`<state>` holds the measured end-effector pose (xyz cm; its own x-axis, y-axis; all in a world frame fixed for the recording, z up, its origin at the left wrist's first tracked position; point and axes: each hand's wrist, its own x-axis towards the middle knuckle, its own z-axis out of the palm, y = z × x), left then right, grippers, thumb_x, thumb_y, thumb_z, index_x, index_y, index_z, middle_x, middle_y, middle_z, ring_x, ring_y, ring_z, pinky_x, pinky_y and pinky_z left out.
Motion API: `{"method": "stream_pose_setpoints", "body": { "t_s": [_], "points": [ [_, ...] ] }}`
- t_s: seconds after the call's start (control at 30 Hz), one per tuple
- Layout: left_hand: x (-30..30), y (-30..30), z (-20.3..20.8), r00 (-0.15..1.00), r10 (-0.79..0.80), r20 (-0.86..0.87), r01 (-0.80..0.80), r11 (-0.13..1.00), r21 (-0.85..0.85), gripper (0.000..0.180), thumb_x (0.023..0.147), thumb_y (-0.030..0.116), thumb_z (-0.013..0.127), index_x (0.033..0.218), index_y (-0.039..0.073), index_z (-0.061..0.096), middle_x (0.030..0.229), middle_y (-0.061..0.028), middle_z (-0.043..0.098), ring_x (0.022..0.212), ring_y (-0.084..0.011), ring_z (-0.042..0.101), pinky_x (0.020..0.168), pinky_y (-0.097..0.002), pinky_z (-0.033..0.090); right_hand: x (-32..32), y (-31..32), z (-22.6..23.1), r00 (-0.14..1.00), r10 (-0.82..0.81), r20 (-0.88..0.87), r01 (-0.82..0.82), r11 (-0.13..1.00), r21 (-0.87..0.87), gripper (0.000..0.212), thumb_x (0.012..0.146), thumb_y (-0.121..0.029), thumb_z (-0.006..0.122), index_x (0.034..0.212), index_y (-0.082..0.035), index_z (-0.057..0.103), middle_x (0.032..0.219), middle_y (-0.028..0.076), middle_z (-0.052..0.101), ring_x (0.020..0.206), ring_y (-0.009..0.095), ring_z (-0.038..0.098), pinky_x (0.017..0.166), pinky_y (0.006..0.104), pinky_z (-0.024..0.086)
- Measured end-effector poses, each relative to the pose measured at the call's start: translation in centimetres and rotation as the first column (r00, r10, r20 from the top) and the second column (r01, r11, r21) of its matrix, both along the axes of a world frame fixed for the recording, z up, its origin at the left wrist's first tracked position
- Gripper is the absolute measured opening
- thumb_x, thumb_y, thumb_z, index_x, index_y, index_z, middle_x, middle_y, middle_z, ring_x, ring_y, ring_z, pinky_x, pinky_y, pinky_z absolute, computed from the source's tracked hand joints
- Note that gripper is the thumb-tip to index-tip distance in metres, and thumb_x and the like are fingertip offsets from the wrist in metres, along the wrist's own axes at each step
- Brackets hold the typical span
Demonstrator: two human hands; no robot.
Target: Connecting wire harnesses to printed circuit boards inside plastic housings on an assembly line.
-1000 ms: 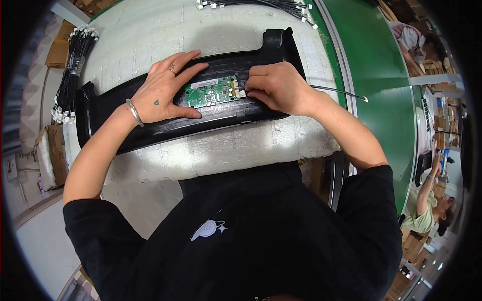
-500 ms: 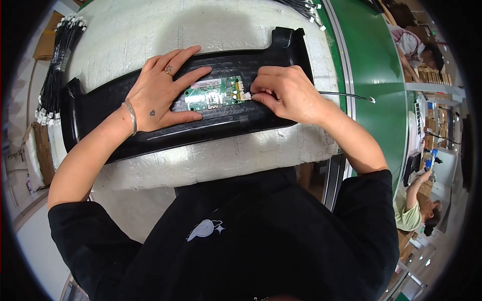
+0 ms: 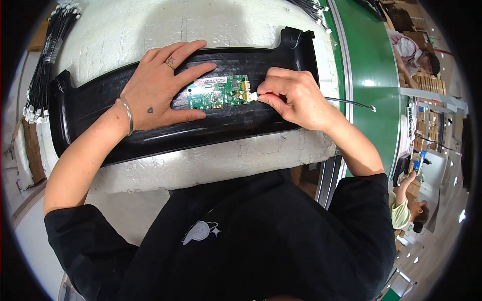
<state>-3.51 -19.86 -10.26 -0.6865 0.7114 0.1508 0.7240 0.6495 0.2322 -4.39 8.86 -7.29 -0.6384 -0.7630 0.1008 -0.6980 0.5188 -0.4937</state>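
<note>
Right hand [image 3: 296, 98] grip pinched on small white connector [image 3: 253, 96], pressed against right edge of green circuit board [image 3: 218, 93]. Left hand [image 3: 160, 85] flat, fingers spread, bracing board on black plastic housing [image 3: 150, 135]. Connector likely light, fragile; hold body, not thin wire [image 3: 351, 103].

Left hand [image 3: 159, 88] lay flat, fingers spread, on the long black moulded plastic panel [image 3: 125, 125], touching the left edge of the small green circuit board [image 3: 219, 93]. Right hand [image 3: 296, 98] pinched a small white connector [image 3: 253, 96] at the board's right edge. Panel rested on white foam block [image 3: 211, 163].
</note>
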Motion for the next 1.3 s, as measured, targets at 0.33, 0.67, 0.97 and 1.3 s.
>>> {"method": "stream_pose_setpoints", "body": {
  "t_s": [0.33, 0.67, 0.97, 1.3],
  "points": [
    [0.2, 0.1, -0.1, 1.000, 0.016, 0.019, -0.017, 0.999, 0.031, 0.074, 0.067, 0.041, 0.076, 0.133, 0.020, 0.049, 0.147, -0.0085, 0.032, 0.131, -0.0327, 0.035, 0.106, -0.0446, 0.029, 0.4, -0.6, 0.4, 0.995, 0.043, -0.086, -0.035, 0.994, 0.099, 0.010, 0.078, -0.006, 0.068, 0.083, 0.000, 0.064, 0.076, 0.009, 0.056, 0.063, 0.027, 0.058, 0.054, 0.0346, 0.047],
    [-0.1, 0.1, -0.2, 1.000, 0.012, 0.011, -0.013, 0.999, 0.038, 0.073, 0.068, 0.039, 0.075, 0.133, 0.019, 0.049, 0.146, -0.0098, 0.034, 0.130, -0.0335, 0.036, 0.105, -0.0448, 0.030, -0.1, -0.9, -0.2, 0.996, 0.064, -0.059, -0.062, 0.997, 0.043, 0.009, 0.073, -0.001, 0.069, 0.080, 0.001, 0.064, 0.076, 0.010, 0.057, 0.067, 0.027, 0.062, 0.055, 0.0356, 0.051],
    [-0.4, 0.8, 2.0, 0.997, 0.015, 0.073, -0.006, 0.992, -0.127, 0.079, 0.069, 0.052, 0.070, 0.135, 0.014, 0.046, 0.144, -0.0186, 0.035, 0.129, -0.0370, 0.036, 0.106, -0.0464, 0.027, 3.8, -1.4, 1.2, 0.958, 0.047, -0.284, -0.078, 0.992, -0.097, 0.021, 0.074, -0.024, 0.067, 0.078, -0.006, 0.058, 0.084, 0.009, 0.057, 0.081, 0.028, 0.059, 0.062, 0.0384, 0.051],
    [2.4, 6.5, 15.1, 0.982, -0.093, -0.162, 0.108, 0.990, 0.092, 0.061, 0.065, 0.023, 0.079, 0.118, 0.004, 0.058, 0.132, -0.0189, 0.047, 0.119, -0.0388, 0.046, 0.100, -0.0446, 0.038, 6.1, 4.5, 0.7, 0.847, -0.123, -0.517, 0.044, 0.986, -0.162, 0.020, 0.069, -0.018, 0.069, 0.077, -0.008, 0.054, 0.076, 0.005, 0.048, 0.072, 0.021, 0.054, 0.053, 0.0329, 0.047]
  ]
}}
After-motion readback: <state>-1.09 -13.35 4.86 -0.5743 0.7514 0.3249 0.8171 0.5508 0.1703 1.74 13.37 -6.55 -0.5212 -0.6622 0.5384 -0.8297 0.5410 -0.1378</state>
